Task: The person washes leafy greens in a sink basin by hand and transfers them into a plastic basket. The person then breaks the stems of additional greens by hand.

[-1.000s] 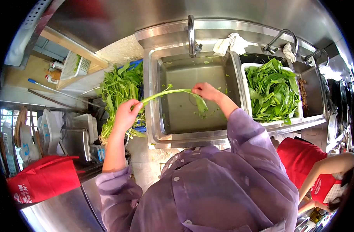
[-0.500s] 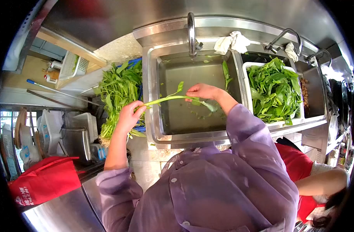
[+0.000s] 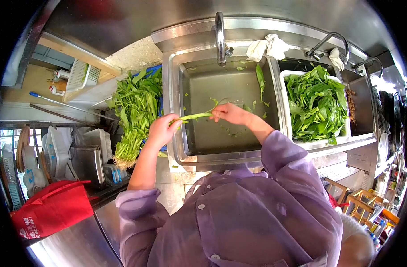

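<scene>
A green stem of leafy vegetable, like water spinach (image 3: pixel 196 116), is stretched between my two hands over the near left part of the sink (image 3: pixel 185 159). My left hand (image 3: pixel 161 131) is closed on its left end, above the sink's left rim. At the other end, my right hand (image 3: pixel 231 113) pinches the stem over the water. Loose leaves (image 3: pixel 260 80) and green scraps float in the sink. On the left lies a large pile of uncut greens (image 3: pixel 134 111), roots towards me. A white basket (image 3: pixel 284 102) to the right holds a heap of leafy pieces (image 3: pixel 317 104).
A faucet (image 3: pixel 220 40) arches over the sink's back edge, beside white cloths (image 3: pixel 268 47). Further right are more basins and faucets. A red bag (image 3: pixel 52 211) lies at lower left. Another person's arm (image 3: pixel 357 249) shows at lower right, near wooden stools (image 3: pixel 361 204).
The stem between my hands is shorter, and its leafy tip is gone from beyond my right hand. More green bits float in the water. The person in red at right has moved mostly out of view.
</scene>
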`<state>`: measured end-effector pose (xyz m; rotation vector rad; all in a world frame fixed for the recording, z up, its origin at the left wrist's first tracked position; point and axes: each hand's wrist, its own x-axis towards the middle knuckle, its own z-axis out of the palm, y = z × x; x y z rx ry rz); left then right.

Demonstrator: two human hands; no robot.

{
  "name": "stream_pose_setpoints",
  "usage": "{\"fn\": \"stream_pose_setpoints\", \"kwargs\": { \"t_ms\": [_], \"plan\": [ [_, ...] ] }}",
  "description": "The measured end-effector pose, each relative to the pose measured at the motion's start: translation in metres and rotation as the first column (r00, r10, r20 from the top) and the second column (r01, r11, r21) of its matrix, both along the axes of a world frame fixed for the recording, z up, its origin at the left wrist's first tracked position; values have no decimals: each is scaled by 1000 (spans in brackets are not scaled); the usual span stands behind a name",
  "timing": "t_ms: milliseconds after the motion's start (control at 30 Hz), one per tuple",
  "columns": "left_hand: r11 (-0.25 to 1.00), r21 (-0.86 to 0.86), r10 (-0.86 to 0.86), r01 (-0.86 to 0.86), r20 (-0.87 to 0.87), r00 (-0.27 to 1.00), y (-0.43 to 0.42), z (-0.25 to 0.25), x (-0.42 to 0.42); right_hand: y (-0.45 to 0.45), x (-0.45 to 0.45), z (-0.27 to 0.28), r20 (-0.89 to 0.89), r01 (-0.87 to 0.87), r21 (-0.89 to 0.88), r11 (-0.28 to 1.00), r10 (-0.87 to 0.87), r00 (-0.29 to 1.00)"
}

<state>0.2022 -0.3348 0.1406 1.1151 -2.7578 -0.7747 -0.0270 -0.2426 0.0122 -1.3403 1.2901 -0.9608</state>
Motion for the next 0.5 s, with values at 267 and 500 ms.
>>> {"fn": "stream_pose_setpoints", "kwargs": {
  "t_ms": [267, 500],
  "plan": [
    [998, 42, 37, -40, 67, 997, 22, -21, -16, 5, 1, -50, 353, 469, 427, 773, -621, 700],
    [1000, 15, 16, -17, 50, 999, 17, -27, -23, 4, 8, 5, -587, 186, -514, 837, -501, 635]
  ]
}}
